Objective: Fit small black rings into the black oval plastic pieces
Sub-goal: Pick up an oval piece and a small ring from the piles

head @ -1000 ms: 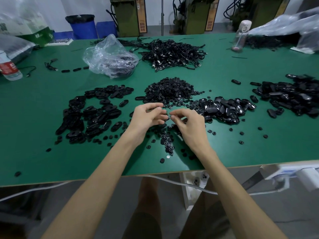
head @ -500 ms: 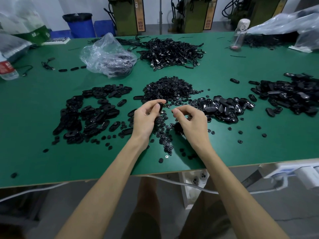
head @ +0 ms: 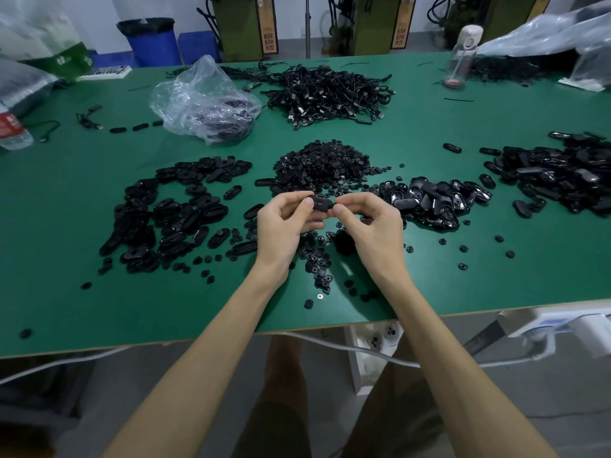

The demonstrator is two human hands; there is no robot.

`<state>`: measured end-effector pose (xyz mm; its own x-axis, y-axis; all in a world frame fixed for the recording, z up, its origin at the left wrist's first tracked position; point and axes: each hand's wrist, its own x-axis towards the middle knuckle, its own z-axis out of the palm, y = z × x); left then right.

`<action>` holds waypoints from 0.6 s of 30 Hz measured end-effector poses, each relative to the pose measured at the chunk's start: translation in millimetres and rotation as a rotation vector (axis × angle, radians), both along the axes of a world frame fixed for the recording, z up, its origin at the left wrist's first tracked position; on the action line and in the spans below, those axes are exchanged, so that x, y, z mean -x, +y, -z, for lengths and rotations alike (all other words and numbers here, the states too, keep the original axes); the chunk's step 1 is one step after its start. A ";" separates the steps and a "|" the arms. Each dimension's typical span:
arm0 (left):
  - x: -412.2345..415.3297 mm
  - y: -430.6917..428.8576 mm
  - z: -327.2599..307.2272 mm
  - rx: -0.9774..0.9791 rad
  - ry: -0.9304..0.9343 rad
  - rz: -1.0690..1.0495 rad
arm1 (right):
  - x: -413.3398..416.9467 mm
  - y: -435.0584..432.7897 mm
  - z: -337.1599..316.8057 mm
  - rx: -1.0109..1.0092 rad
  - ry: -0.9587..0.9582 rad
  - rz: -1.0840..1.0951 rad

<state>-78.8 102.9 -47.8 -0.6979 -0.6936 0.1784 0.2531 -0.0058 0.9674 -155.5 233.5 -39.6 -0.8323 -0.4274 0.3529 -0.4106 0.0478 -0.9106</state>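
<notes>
Green worktop (head: 66, 309) from edge to edge, and dead centre both hands are up on a single part. Over on one side the left hand (head: 286, 226) pinches a black oval piece (head: 322, 203) by its left end, thumb on top and fingers curled beneath, so that grip is closed on the piece. Opposite it the right hand (head: 372, 226) takes the other end, fingertips (head: 338, 210) nipping the right edge, and that grip is closed on the same piece. The oval is lifted off the worktop between the two hands, with a small hole showing in its face. Whether a ring sits in it, I cannot tell.

Just behind the hands lies the heap of small black rings (head: 322, 166), with loose ones scattered under the wrists and a lone silver screw (head: 319, 296) among them. To the left is a wide spread of oval pieces (head: 178, 209). To the right is a glossier pile (head: 429, 201), and a bigger one (head: 562, 173) lies further out. At the back a clear plastic bag (head: 205, 100) sits beside a tangle of black cables (head: 327, 90). A water bottle (head: 13, 130) lies at the far left edge.
</notes>
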 end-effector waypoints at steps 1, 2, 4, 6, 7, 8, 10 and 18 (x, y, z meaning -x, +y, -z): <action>0.2 -0.1 0.3 -0.008 0.000 0.005 | 0.0 -0.2 0.1 -0.003 0.003 -0.005; 0.3 -0.1 0.6 -0.014 0.002 0.011 | 0.0 -0.4 0.2 -0.008 0.008 -0.007; 0.4 0.6 0.6 -0.021 0.008 0.022 | 0.1 -0.7 0.5 -0.025 0.020 -0.002; 0.2 0.7 0.9 -0.026 0.010 0.031 | 0.8 -0.7 0.6 -0.036 0.031 0.002; 0.2 0.5 1.3 -0.024 0.009 0.037 | 0.9 -0.8 0.5 -0.040 0.037 0.005; 0.0 0.5 1.6 -0.021 0.007 0.045 | 1.2 -0.7 0.4 -0.044 0.046 0.010; -0.2 0.6 2.0 -0.008 0.007 0.061 | 1.8 -1.1 0.9 -0.053 0.068 0.027; 0.4 0.0 3.8 0.065 0.007 0.097 | 2.5 -3.1 3.7 -0.058 0.085 0.042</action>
<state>-79.1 102.9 -51.5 -0.7597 -0.6097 0.2259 0.2614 0.0318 0.9647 -158.1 230.4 -43.3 -0.8181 -0.4145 0.3986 -0.4829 0.1187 -0.8676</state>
